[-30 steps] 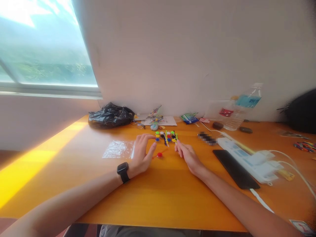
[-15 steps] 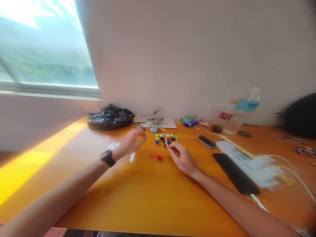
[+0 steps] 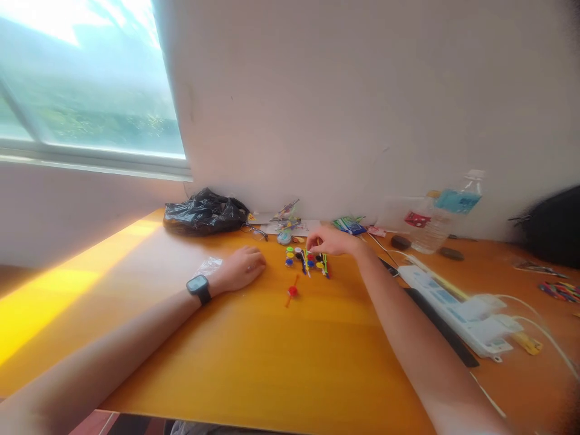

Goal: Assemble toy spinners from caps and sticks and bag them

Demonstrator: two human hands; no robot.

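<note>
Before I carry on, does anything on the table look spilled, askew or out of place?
Nothing looks spilled. The red piece stands out: it lies apart, nearer than the grouped coloured discs, with an orange stick slanting out either side. Whether they are joined, I can't tell.

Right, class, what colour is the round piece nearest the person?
The round piece is red; head view.

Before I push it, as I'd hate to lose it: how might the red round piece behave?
The red round piece looks small, so it is probably light and easily shoved. Its round shape may let it swivel, though the orange stick poking out on two sides would likely hinder rolling. That stick looks thin, so it might bend if pinched.
</note>
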